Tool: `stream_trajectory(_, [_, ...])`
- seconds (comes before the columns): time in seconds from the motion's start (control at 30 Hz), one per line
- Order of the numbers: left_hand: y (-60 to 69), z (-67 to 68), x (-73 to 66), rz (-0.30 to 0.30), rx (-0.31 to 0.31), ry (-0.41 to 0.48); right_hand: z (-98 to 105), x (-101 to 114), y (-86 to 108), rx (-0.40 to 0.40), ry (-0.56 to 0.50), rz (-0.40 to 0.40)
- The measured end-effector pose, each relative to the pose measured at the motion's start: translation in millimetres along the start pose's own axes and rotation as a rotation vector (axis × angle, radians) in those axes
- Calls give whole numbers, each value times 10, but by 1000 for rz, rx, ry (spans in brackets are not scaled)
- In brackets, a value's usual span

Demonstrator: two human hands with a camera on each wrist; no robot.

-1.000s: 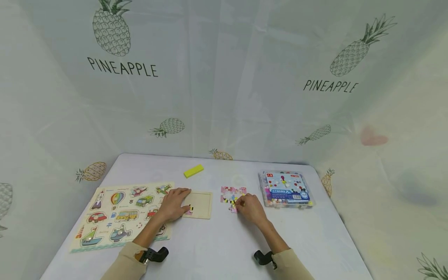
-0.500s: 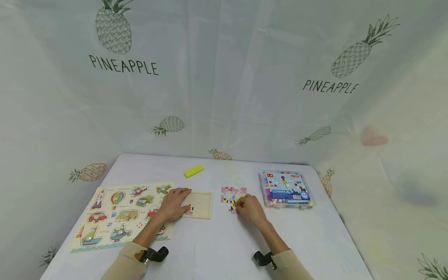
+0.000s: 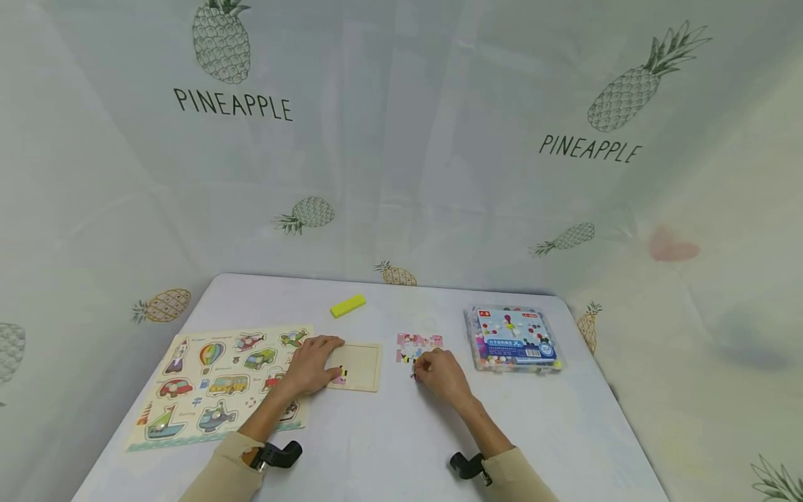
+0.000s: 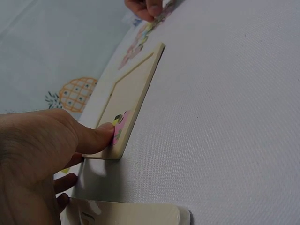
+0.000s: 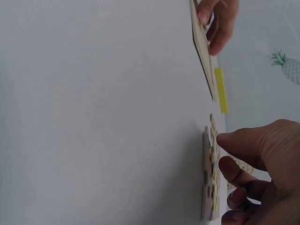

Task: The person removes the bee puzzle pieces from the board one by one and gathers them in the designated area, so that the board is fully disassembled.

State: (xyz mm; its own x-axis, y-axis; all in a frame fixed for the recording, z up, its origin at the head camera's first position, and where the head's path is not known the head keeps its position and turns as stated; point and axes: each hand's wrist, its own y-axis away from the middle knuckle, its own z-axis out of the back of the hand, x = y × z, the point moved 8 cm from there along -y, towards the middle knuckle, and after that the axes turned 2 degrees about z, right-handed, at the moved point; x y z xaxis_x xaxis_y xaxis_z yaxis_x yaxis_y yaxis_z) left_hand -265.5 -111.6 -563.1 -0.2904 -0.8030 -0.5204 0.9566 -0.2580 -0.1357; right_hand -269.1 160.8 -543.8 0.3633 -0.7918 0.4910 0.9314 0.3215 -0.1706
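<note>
A shallow wooden puzzle tray (image 3: 360, 367) lies left of the table's middle, one pink, yellow and black jigsaw piece (image 4: 122, 125) in its near left corner. My left hand (image 3: 314, 364) holds the tray at its left end, the thumb on that piece and the fingers towards the far edge. On the right, joined or closely laid pink and coloured jigsaw pieces (image 3: 419, 340) lie flat. At their near edge my right hand (image 3: 442, 376) pinches a small jigsaw piece (image 3: 413, 371), seen tilted and mostly hidden by the fingertips.
A large board of vehicle pictures (image 3: 216, 387) lies at left, partly under the left forearm. A yellow block (image 3: 348, 306) sits behind the tray. A clear plastic box with a blue label (image 3: 514, 339) stands at right. Pineapple-print cloth (image 3: 401, 139) hangs behind.
My right hand has shifted slightly left and nearer, and the piece at its fingertips has tipped up from lying flat. The left hand and tray stay put.
</note>
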Motion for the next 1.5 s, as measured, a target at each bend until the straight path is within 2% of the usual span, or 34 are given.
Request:
stream_trajectory(0.3, [16, 20, -20, -35, -24, -8, -162, 395, -65, 3, -2, 127])
stream_trajectory(0.57, [10, 36, -20, -34, -5, -11, -452, 755, -165, 124, -33, 134])
stream_trajectory(0.73, [-5, 33, -1, -17, 2, -11, -642, 936, -203, 193, -34, 179])
stream_trajectory(0.93, [-2, 30, 0, -28, 3, -15, -796, 1050, -224, 245, 30, 207])
stream_trajectory(1.17, [-13, 31, 24, -35, 4, -7, -823, 1144, -247, 253, 62, 212])
stream_trajectory(1.5, [-16, 68, 21, -38, 11, 7, -845, 1127, -275, 260, -51, 159])
